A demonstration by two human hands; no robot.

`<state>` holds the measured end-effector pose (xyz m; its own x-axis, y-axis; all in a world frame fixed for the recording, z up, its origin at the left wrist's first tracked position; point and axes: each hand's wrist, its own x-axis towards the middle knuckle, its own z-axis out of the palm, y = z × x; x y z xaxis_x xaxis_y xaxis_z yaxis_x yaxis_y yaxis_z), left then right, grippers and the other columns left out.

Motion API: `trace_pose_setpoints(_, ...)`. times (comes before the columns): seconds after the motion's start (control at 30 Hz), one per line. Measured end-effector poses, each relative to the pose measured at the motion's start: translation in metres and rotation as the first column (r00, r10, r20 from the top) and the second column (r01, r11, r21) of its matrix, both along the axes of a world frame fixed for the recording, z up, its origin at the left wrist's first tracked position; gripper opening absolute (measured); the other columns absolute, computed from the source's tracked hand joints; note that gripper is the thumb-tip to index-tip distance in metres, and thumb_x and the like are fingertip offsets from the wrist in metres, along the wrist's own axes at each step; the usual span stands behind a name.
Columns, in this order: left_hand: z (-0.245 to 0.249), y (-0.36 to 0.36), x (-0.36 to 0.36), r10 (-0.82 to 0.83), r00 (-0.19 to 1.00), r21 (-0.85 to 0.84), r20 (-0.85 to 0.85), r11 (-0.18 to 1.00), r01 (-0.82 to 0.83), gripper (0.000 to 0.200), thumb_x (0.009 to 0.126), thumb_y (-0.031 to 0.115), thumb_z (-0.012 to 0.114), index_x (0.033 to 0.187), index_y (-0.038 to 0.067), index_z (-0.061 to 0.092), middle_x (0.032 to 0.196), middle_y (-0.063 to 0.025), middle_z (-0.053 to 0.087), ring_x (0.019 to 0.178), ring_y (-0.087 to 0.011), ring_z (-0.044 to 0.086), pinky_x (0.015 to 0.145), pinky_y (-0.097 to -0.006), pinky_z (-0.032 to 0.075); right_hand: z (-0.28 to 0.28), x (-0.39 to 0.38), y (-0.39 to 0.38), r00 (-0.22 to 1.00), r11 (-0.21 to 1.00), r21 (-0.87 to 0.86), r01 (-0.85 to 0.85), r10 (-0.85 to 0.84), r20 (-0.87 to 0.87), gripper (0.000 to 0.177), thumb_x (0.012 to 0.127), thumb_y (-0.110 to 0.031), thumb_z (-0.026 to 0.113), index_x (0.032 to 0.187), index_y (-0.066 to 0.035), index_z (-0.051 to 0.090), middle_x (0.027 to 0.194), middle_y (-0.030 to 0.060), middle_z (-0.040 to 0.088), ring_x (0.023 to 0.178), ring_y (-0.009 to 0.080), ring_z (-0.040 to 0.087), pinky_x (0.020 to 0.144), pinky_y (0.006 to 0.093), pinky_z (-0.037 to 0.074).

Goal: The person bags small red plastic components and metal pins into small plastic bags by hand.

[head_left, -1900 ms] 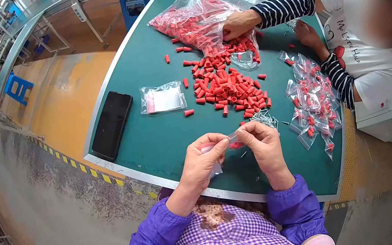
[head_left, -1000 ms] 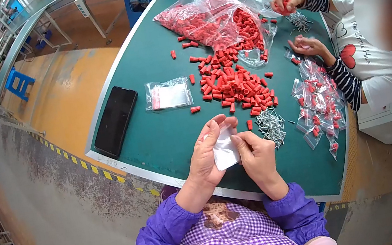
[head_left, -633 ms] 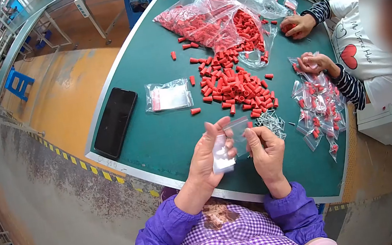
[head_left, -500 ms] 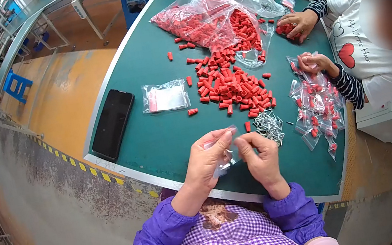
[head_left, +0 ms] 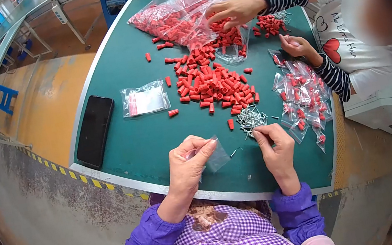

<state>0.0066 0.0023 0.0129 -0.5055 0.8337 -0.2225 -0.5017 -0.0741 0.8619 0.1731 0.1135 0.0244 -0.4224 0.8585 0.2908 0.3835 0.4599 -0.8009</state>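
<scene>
My left hand (head_left: pixel 184 163) pinches a small clear plastic bag (head_left: pixel 216 155) near the table's front edge. To its right, my right hand (head_left: pixel 277 150) has its thumb and index finger close together just below a pile of silver screws (head_left: pixel 251 119); whether anything is between the fingertips is too small to tell. One loose screw (head_left: pixel 233 153) lies between the bag and my right hand. Behind the screws spreads a heap of red caps (head_left: pixel 210 81), reaching back to a large open plastic bag of red caps (head_left: pixel 171 20).
A black phone (head_left: pixel 96 131) and a stack of small clear bags (head_left: pixel 145 99) lie at the left. On the right are filled bags (head_left: pixel 303 94). A co-worker's hand (head_left: pixel 234 11) reaches over the large bag; the other (head_left: pixel 297 47) is above the filled bags.
My hands have moved apart, the right one towards the screws. The small bag now hangs from my left hand alone. The co-worker's far hand has moved from a small cap pile to the large bag.
</scene>
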Motion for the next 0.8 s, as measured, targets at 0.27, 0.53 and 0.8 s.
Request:
trace_pose_setpoints(0.27,-0.004,-0.001,0.002,0.035,0.987,0.001,-0.160,0.999,-0.036,0.007,0.080,0.001,0.071,0.081,0.001,0.064,0.077,0.0008,0.059,0.063,-0.0038,0.047,0.056,-0.0178,0.036,0.006,-0.012,0.021,0.897,0.891,0.357,-0.281,0.112,0.428,0.010,0.071,-0.004,0.068,0.081,-0.004,0.065,0.077,0.0082,0.056,0.074,0.0250,0.057,0.064,0.0357,0.047)
trace_pose_setpoints(0.53,-0.001,-0.006,-0.001,-0.073,0.997,-0.056,-0.024,0.996,0.072,0.010,0.082,0.003,0.070,0.091,0.000,0.068,0.084,-0.0006,0.063,0.071,-0.0049,0.054,0.063,-0.0188,0.042,0.011,-0.025,0.031,0.689,0.787,0.365,-0.498,0.102,0.718,0.002,0.069,-0.005,0.058,0.071,-0.004,0.058,0.078,0.0089,0.055,0.079,0.0246,0.057,0.068,0.0351,0.048)
trace_pose_setpoints(0.8,-0.004,-0.003,0.001,0.053,0.916,0.015,-0.397,0.999,-0.051,0.013,0.074,0.003,0.077,0.078,0.000,0.065,0.080,-0.0006,0.056,0.073,-0.0070,0.053,0.064,-0.0203,0.043,0.016,-0.032,0.042,0.570,0.850,0.189,-0.492,0.150,0.808,0.005,0.073,-0.002,0.056,0.077,-0.002,0.059,0.081,0.0143,0.059,0.080,0.0299,0.062,0.069,0.0397,0.051)
